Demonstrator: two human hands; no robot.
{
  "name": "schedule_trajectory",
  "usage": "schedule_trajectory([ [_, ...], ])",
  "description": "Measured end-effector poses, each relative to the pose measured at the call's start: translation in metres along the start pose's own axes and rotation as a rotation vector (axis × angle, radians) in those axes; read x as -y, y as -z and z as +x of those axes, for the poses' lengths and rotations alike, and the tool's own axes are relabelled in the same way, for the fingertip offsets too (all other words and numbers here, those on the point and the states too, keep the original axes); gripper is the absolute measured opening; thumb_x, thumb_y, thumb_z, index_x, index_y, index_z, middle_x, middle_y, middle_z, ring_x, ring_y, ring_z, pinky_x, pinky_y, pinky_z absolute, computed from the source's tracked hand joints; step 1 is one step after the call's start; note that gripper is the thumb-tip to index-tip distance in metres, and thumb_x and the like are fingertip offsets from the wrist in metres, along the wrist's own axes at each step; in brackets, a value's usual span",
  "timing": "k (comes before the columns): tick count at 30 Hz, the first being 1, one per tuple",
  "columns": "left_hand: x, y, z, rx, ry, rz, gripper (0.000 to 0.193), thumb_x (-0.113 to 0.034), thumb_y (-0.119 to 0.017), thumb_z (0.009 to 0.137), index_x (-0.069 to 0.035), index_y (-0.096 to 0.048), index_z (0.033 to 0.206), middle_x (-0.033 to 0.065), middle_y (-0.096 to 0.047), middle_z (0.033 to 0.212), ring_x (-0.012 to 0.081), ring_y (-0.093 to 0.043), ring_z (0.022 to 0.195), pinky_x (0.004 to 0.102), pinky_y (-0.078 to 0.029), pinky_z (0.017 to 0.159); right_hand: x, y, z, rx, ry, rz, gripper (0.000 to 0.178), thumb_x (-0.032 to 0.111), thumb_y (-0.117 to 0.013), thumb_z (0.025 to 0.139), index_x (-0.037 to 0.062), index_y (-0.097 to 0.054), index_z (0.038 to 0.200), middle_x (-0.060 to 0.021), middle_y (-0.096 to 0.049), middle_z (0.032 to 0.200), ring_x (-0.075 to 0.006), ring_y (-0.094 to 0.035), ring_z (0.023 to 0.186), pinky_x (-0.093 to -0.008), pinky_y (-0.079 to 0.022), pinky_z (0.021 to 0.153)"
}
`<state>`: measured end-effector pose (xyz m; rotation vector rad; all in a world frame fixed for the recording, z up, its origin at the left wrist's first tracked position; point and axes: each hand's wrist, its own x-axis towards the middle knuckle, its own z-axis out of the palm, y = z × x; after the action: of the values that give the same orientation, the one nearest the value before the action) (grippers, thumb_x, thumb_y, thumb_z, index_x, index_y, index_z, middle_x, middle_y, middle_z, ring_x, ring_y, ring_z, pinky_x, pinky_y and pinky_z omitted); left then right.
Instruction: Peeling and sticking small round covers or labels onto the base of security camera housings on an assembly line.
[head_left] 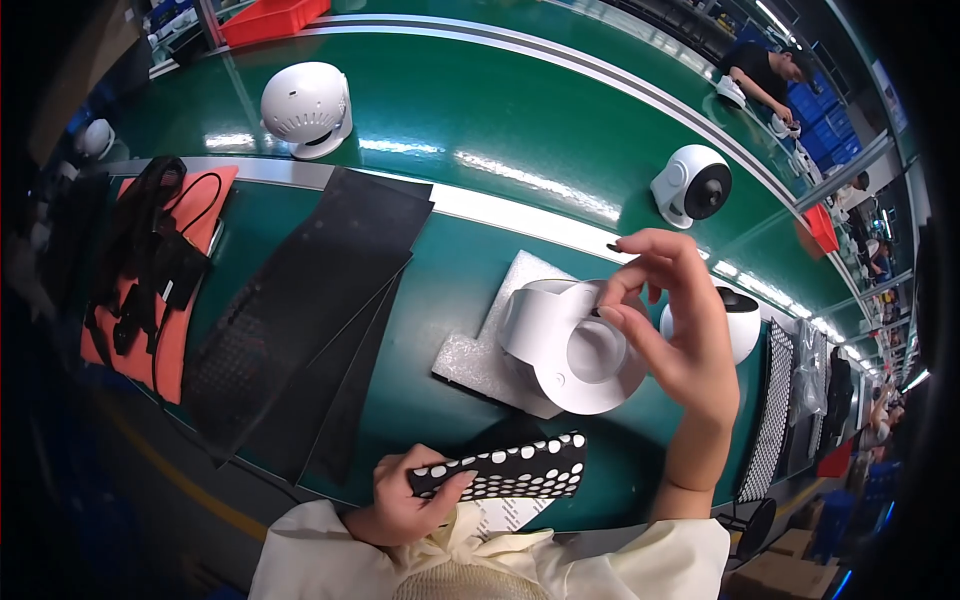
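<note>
My left hand (410,495) grips a black sheet with rows of white round dots (510,468), close to the table's near edge. Over the white plastic housing (530,325), my right hand (675,320) is raised with thumb and a fingertip pinched together. A tiny dark bit shows at that pinch, too small to name; another dark spot shows at an upper fingertip. The housing lies tilted on a grey foam block (470,365), its round recessed face turned up. Partly hidden behind my right hand stands a white round camera with a black top (742,325).
Black flat sheets (300,290) and an orange pad (200,205) with black cables (140,270) lie left. Two white cameras (305,110) (690,185) stand on the green conveyor belt (450,90). Dotted strips (770,410) lie right. A co-worker (765,80) works across the belt.
</note>
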<state>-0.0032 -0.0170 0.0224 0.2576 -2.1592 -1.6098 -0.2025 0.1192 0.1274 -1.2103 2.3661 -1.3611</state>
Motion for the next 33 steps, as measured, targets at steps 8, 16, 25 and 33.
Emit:
schedule_trajectory([
  [8,-0.001,0.002,-0.001,0.023,0.024,-0.050,0.017,-0.006,-0.067,0.065,-0.002,-0.051,0.066,0.0055,-0.055,0.053,0.0140,-0.053,0.042,0.0235,-0.040,0.042,-0.008,-0.007,0.009,-0.019,-0.050,0.036,0.033,-0.003,-0.056,0.072,0.0022,-0.042,0.101,-0.0002,-0.053,0.072,-0.0063,-0.049,0.069,-0.0191,-0.031,0.060],
  [16,0.001,0.002,-0.001,0.031,0.041,-0.087,0.017,-0.006,-0.066,0.065,-0.001,-0.050,0.067,0.0060,-0.056,0.055,0.0129,-0.055,0.044,0.0229,-0.041,0.043,-0.004,-0.010,0.008,-0.005,0.182,-0.299,0.030,-0.006,-0.056,0.069,0.0017,-0.046,0.097,-0.0022,-0.053,0.071,-0.0102,-0.051,0.069,-0.0220,-0.034,0.061],
  [25,0.003,0.005,-0.002,0.017,0.009,-0.061,0.017,-0.006,-0.067,0.065,-0.001,-0.050,0.068,0.0052,-0.056,0.056,0.0117,-0.053,0.043,0.0224,-0.041,0.043,0.008,-0.021,-0.013,-0.026,0.555,-0.967,0.028,0.006,-0.056,0.069,-0.0017,-0.051,0.095,-0.0108,-0.057,0.082,-0.0172,-0.052,0.072,-0.0269,-0.039,0.061],
  [33,0.006,0.002,-0.005,0.031,0.001,-0.063,0.018,-0.007,-0.068,0.064,-0.002,-0.051,0.068,0.0048,-0.056,0.056,0.0113,-0.053,0.044,0.0223,-0.041,0.044,-0.016,0.016,-0.016,-0.042,0.029,-0.165,0.007,-0.002,-0.054,0.073,-0.0017,-0.052,0.080,-0.0128,-0.055,0.091,-0.0239,-0.053,0.081,-0.0296,-0.041,0.072],
])
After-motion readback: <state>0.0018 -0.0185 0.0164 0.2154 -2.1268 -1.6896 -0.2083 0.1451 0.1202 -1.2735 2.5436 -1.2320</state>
